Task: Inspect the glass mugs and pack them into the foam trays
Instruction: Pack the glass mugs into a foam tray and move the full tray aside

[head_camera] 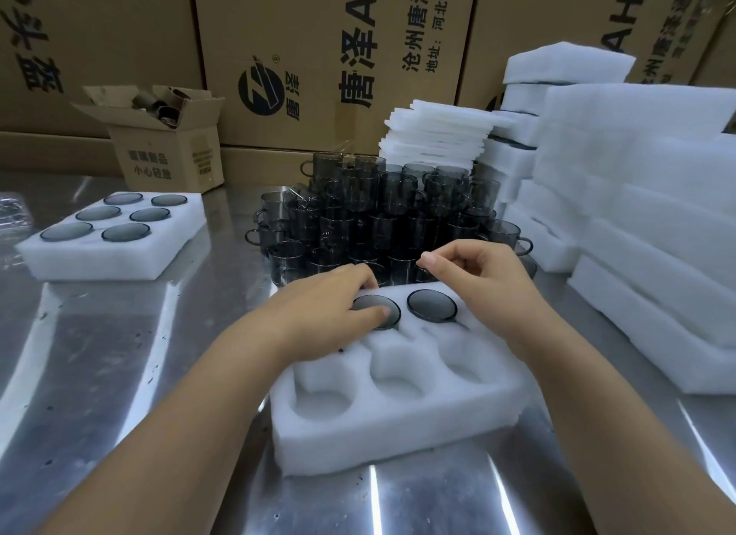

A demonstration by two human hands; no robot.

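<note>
foam tray (398, 427) sits centre on the steel table (119, 375), six pockets. the two far pockets each hold a smoked glass mug: left mug (374, 303), right mug (432, 305), both seated flush. the other four pockets show bare foam.

left hand (330, 299) is on the left mug, thumb and fingers curled over its rim, gripping it. right hand (478, 271) hovers over the tray's far edge, fingers curled under, thumb sticking out to the left; can't tell if it holds anything.

directly behind the tray: dense stack of loose mugs (378, 211), several tiers, touching the tray's far side. far left, well apart: a full tray (99, 255) with six mugs. behind it a small open carton (167, 164). right side is walled by stacked foam trays (637, 215) and a pile of foam sheets (434, 136). big printed cartons (318, 56) along the back.
</note>
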